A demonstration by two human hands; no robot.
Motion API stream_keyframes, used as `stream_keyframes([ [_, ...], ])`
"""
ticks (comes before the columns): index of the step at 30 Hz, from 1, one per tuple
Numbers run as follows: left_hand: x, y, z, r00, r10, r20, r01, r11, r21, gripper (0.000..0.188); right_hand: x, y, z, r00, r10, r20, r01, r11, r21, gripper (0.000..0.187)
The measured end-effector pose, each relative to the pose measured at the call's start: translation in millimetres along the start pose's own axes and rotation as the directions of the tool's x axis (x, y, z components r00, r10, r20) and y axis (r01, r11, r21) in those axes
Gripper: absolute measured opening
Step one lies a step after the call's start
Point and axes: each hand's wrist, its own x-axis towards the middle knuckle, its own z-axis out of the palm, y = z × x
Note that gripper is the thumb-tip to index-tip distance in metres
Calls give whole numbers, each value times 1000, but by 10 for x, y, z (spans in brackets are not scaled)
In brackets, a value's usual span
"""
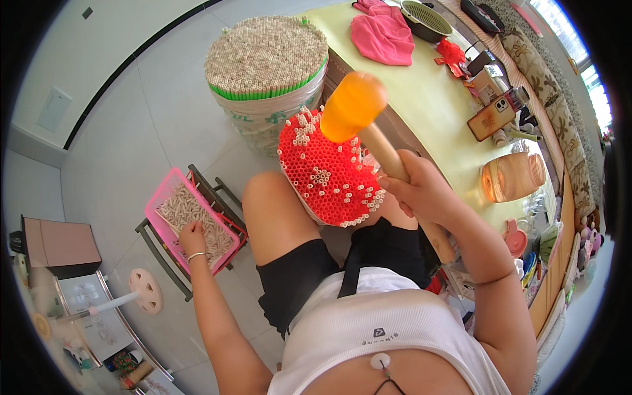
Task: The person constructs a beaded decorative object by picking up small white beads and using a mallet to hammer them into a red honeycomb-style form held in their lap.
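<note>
My right hand [403, 183] grips the wooden handle of a mallet [355, 108] with an orange head. The head is raised over a bundle of red tubes [336, 172] standing between my thighs. Small pale plugs sit in some of the tube ends, in clusters and along the rim; other ends show red and unfilled. At the left, my left hand [192, 238] is down in a pink basket [172, 181] among many small pale cylindrical pieces [201, 214]. Its fingers are curled together, and what they hold is hidden.
A big wrapped bundle of green tubes [263, 92] with pale tips stands ahead. The basket rests on a dark rack [158, 266]. On the yellow-topped table [415, 99] at right are a pink cloth [383, 36], a phone [492, 118] and a jar of liquid [513, 178].
</note>
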Motion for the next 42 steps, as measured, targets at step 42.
stream_keyframes([
  [42, -812, 4636, 546, 228, 668, 708, -973, 185, 138, 11, -370, 861, -126, 999, 27, -27, -13, 907, 421, 22],
])
